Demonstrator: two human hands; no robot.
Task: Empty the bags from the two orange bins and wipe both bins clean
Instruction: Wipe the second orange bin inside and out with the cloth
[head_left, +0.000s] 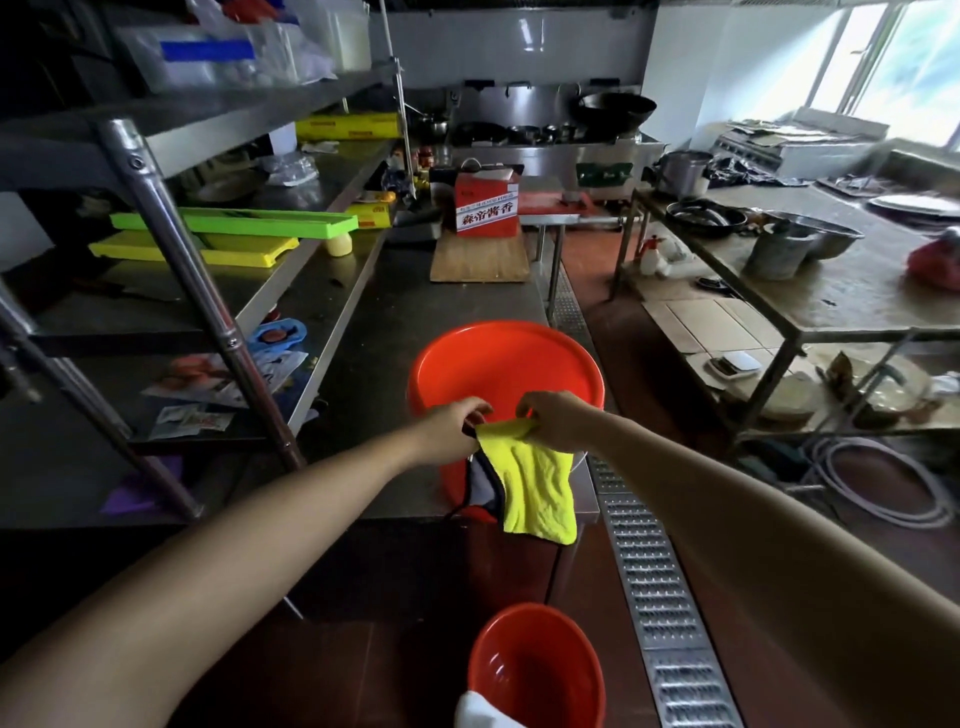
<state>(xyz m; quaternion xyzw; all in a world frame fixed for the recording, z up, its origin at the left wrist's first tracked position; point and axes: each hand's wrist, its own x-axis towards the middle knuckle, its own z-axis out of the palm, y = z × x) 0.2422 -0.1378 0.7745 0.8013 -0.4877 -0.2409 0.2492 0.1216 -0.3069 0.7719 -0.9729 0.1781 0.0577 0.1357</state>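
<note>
Yellow cloth hangs pinched between left hand and right hand before an orange bin on the steel surface; a second bin sits on the floor.

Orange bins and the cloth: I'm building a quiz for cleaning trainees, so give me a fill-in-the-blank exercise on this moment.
1. Both hands, the left hand and the right hand, pinch the top edge of a ____ cloth.
2. The larger orange bin stands on the steel ____.
3. The smaller orange bin stands on the ____.
4. Behind the larger bin, a red box stands on a ____ board.

Missing words: yellow; counter; floor; wooden
</note>
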